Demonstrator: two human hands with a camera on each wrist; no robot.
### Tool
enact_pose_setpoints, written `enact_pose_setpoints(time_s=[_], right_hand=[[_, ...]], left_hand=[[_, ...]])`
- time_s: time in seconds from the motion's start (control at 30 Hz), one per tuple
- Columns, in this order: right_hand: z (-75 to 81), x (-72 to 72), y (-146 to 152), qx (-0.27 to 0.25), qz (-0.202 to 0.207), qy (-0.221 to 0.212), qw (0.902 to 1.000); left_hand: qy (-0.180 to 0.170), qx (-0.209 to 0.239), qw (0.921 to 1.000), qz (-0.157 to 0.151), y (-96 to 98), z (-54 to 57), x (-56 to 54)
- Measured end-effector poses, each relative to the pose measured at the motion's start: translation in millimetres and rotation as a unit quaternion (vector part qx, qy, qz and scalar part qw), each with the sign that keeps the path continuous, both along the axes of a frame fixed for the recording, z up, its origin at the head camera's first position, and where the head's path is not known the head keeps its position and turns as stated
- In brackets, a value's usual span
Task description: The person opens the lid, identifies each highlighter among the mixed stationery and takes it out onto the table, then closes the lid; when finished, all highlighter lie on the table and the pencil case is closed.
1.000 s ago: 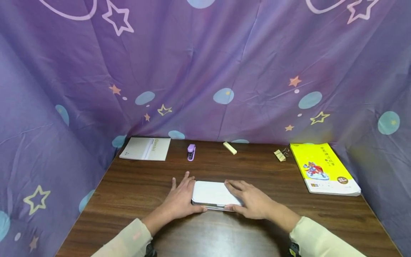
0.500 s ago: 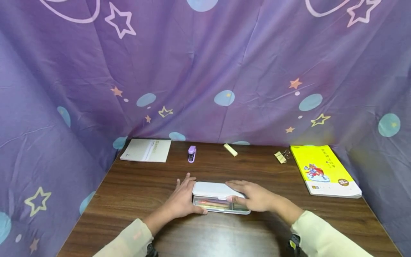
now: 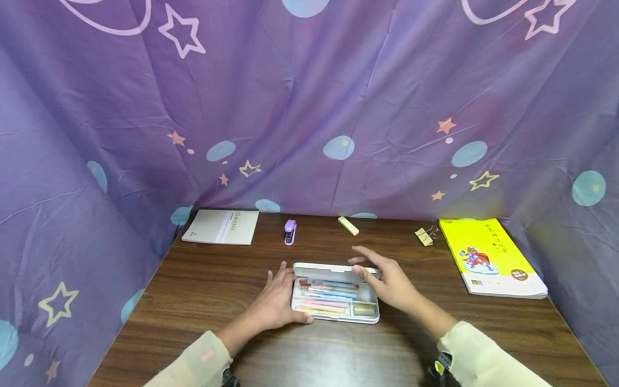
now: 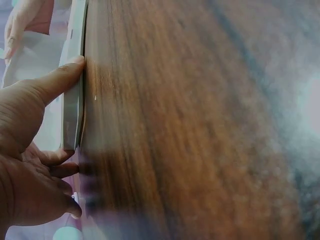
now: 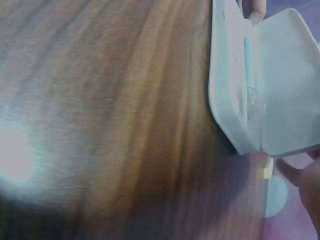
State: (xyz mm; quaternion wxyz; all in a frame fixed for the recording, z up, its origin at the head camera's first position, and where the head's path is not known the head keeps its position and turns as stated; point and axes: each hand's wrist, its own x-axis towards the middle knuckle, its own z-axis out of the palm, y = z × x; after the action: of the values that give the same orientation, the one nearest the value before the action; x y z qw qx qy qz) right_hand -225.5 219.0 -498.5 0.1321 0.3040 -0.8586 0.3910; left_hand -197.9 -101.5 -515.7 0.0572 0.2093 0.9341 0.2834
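Note:
A white pencil case [image 3: 333,319] lies on the table in the head view, its hinged lid [image 3: 321,271] raised at the back. Inside are several pens [image 3: 331,294], pastel sticks [image 3: 323,308] and a small block [image 3: 364,309] in a corner compartment. My left hand [image 3: 271,307] holds the case's left end, thumb along the front edge and fingers at the side. At the lid's right end my right hand [image 3: 394,282] pinches it, thumb on the inner face and fingers behind. The right wrist view shows the raised lid [image 5: 290,80] standing up from the case.
Along the back of the table lie a notebook [image 3: 221,227], a purple stapler [image 3: 289,232], a pale yellow bar [image 3: 348,226] and a binder clip [image 3: 426,236]. A yellow book [image 3: 488,252] sits at the right. Purple curtains [image 3: 309,107] enclose the table.
The pencil case was closed; my right hand has lifted the lid up and back, and the contents now show. My left hand has stayed at the case's left end.

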Motion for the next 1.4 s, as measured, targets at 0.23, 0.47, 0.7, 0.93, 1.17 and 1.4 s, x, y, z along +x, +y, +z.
enact_pose_setpoints(time_s=[0.23, 0.47, 0.7, 0.93, 1.17, 1.4], right_hand=[[-0.5, 2.6, 3, -0.074, -0.055, 0.148, 0.9847], [-6.4, 6.7, 8, 0.058, -0.107, 0.271, 0.9547], [-23.2, 16.5, 16, 0.168, -0.089, 0.213, 0.9583], [-24.6, 20.0, 23, 0.221, -0.055, 0.033, 0.9731], [-27.3, 15.3, 25, 0.247, -0.044, -0.044, 0.9671], [-31.7, 9.2, 27, 0.247, -0.037, -0.071, 0.9657]], left_hand=[[0.002, -0.002, 1.0, 0.0, 0.7, 2.0, -0.3], [-0.001, 0.004, 1.0, 0.003, 1.8, 0.5, 2.5], [-0.003, 0.003, 1.0, 0.002, 2.0, 0.3, 3.4], [-0.006, 0.005, 1.0, -0.002, 1.3, 2.0, 1.7], [-0.012, 0.005, 0.9999, -0.002, 1.1, -0.4, 0.9], [-0.014, 0.0, 0.9999, 0.0, 1.9, 2.3, 0.6]])
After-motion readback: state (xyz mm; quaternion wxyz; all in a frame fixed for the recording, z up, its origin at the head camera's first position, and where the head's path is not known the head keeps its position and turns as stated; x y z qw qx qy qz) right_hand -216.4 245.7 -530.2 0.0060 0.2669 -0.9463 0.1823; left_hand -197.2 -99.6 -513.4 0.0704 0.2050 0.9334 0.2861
